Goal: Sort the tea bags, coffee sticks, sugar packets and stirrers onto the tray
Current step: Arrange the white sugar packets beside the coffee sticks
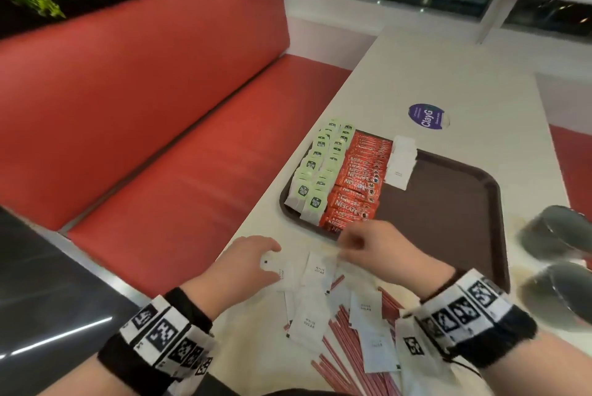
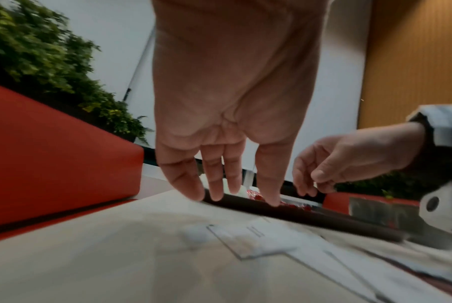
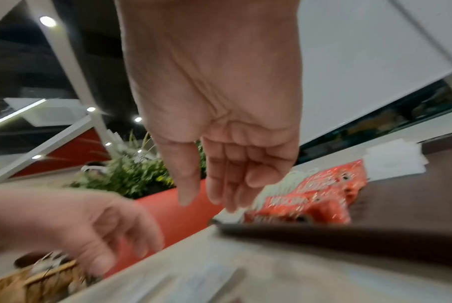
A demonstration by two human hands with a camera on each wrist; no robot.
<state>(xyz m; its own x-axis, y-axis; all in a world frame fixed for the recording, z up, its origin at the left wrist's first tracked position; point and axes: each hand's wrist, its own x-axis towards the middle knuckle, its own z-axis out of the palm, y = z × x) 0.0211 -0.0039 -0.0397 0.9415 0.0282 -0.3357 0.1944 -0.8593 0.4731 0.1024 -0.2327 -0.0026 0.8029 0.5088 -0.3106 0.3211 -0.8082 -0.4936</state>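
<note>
A brown tray [image 1: 448,203] lies on the white table. It carries rows of green tea bags [image 1: 320,171], red coffee sticks [image 1: 358,184] and a short stack of white sugar packets [image 1: 400,161]. Loose white sugar packets [image 1: 307,322] and red stirrers [image 1: 342,360] are scattered on the table in front of the tray. My left hand [image 1: 270,259] hovers over one loose packet [image 2: 245,239], fingers straight and holding nothing. My right hand [image 1: 347,248] is blurred just before the tray's near edge; in the right wrist view its fingers [image 3: 219,184] hang relaxed and hold nothing.
A red bench [image 1: 160,107] runs along the table's left side. A round purple sticker [image 1: 427,116] sits beyond the tray. Grey shiny containers [image 1: 557,267] stand at the right edge. A wicker basket [image 3: 38,283] shows low in the right wrist view.
</note>
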